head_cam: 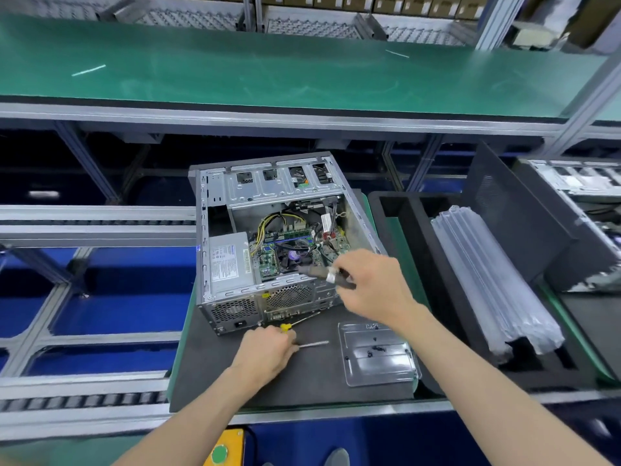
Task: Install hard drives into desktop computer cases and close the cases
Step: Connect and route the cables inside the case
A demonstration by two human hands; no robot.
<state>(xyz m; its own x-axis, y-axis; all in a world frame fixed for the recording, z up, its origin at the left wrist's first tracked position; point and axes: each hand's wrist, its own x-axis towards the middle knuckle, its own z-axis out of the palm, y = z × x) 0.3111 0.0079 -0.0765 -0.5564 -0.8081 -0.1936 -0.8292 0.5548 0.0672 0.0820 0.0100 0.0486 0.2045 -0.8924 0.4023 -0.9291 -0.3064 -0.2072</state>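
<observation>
The right hand [371, 284] grips an electric screwdriver [327, 275] over the open case [268, 237] — the left hand [268, 348], at six o'clock, clasps a yellow-handled screwdriver [290, 326], likely readying fasteners.

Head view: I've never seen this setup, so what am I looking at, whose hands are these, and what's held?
This single picture comes from a camera worn on a person's head, looking down at their two bare hands. An open desktop computer case lies on a dark mat. The right hand holds a dark tool over the case. The left hand grips a yellow-handled screwdriver on the mat; another metal shaft sticks out beside its fingers. A clear plastic tray with small dark screws lies nearby.
</observation>
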